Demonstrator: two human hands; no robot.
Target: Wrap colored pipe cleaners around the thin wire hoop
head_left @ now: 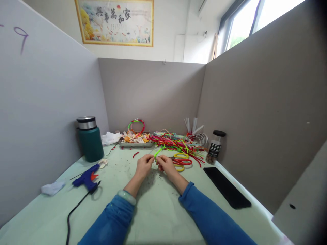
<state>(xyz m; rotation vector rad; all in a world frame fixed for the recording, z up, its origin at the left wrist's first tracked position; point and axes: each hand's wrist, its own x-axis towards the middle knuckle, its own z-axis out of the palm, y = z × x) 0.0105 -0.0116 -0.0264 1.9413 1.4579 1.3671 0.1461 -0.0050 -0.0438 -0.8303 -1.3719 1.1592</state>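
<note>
1. My left hand (145,165) is pinched on the bright green strip (159,150), at twelve o'clock ahead of me.
2. My right hand (165,164) meets it there, fingertips bunched on the same strip; their exact grip is too small to tell.
3. I'd judge short pinches, set close together, with light even tension, best for avoiding kinks in something this thin.
4. Resting both wrists low would probably steady me; the scissors (187,163) lie just past twelve, near my right fingers, so I'd mind them.
5. Writing: the framed picture (118,22), high toward half past eleven, reads 家和萬事興 from right to left.
6. A handwritten "9" marks the left partition (58,92), between ten and eleven.
7. At one o'clock, the jar's (214,149) black label has white print I can't read.
</note>
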